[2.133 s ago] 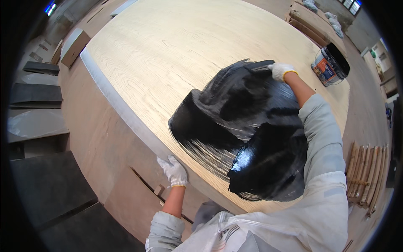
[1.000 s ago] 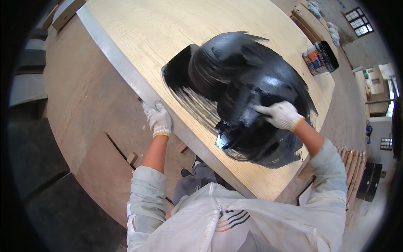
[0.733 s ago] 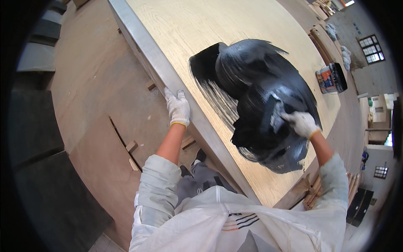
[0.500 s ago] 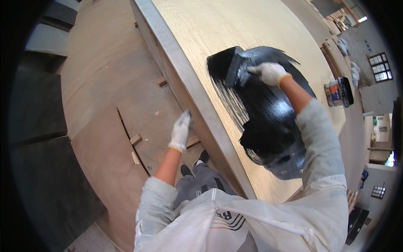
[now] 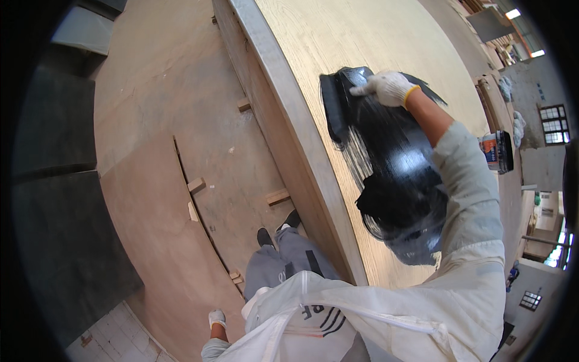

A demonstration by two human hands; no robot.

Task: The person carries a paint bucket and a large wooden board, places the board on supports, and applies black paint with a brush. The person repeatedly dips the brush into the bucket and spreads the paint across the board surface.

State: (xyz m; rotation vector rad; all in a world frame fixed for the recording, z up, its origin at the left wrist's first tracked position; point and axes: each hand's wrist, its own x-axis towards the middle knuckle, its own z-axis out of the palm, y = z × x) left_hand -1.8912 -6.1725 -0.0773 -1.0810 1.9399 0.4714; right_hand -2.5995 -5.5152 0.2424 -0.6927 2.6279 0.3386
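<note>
My right hand [image 5: 389, 89], in a white knit glove, grips a wide black scraper [image 5: 345, 105] laid against a wood-grain panel [image 5: 301, 42]. The scraper is coated black and hard to tell from the wet coating around it. Glossy black paint [image 5: 398, 151] covers a broad patch of the panel, with thin streaks along its left side and a thicker dark blob lower down. My left hand [image 5: 218, 317], gloved too, hangs low beside my body, apart from the panel; its fingers are too small and foreshortened to read.
A paint bucket [image 5: 496, 152] with a dark rim stands right of the panel, partly behind my right arm. Wooden blocks [image 5: 278, 196] lie on the brown surface below the panel's left edge. Dark slabs [image 5: 57, 235] stand at the far left.
My left hand has dropped from beside the panel's edge down toward my hip. The right hand has moved slightly up along the paint with the scraper. The whole view has shifted a little.
</note>
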